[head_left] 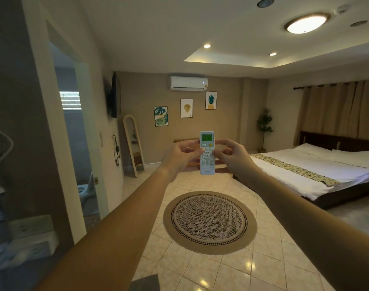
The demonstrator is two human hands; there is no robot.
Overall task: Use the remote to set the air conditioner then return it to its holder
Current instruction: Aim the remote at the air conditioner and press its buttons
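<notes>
A white remote [207, 162] with a lit green screen stands upright at arm's length in the middle of the view. My left hand [179, 157] grips its left side and my right hand [232, 156] grips its right side, both thumbs resting on the buttons. The white air conditioner [189, 83] hangs high on the far wall, straight above the remote. I see no remote holder that I can tell apart.
A round woven rug [210, 222] lies on the tiled floor below my arms. A bed [313, 173] with white linen fills the right side. A leaning mirror [134, 144], a wall television [114, 95] and an open doorway [74, 133] are on the left.
</notes>
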